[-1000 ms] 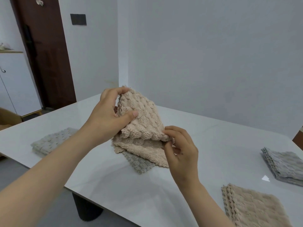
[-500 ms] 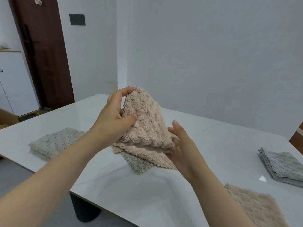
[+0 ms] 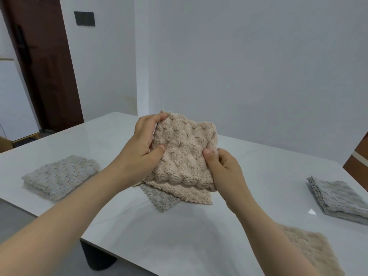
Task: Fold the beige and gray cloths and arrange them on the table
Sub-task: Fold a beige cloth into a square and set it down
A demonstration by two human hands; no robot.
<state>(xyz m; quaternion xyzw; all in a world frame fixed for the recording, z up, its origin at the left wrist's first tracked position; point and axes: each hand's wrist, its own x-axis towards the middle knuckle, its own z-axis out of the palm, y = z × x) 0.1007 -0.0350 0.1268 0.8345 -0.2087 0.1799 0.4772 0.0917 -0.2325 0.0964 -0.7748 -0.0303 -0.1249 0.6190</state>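
Gripping a beige cloth [image 3: 185, 150] mid-frame, the left hand [image 3: 145, 144] and right hand [image 3: 223, 168] both pinch its sides above the table [image 3: 258, 176].

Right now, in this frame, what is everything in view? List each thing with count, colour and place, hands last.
held beige cloth: one, beige, raised over the table's middle, in both hands
flat beige cloth: one, beige, on the table below the held one
flat gray cloth: one, gray, partly under the flat beige cloth
left gray cloth: one, gray, folded, table's left
right gray cloth: one, gray, folded, table's right edge
folded beige cloth: one, beige, near right corner
table: one, white, glossy
door: one, dark brown, back left
wall plate: one, black, beside the door
left hand: one, grips the held cloth's left edge
right hand: one, pinches its right edge
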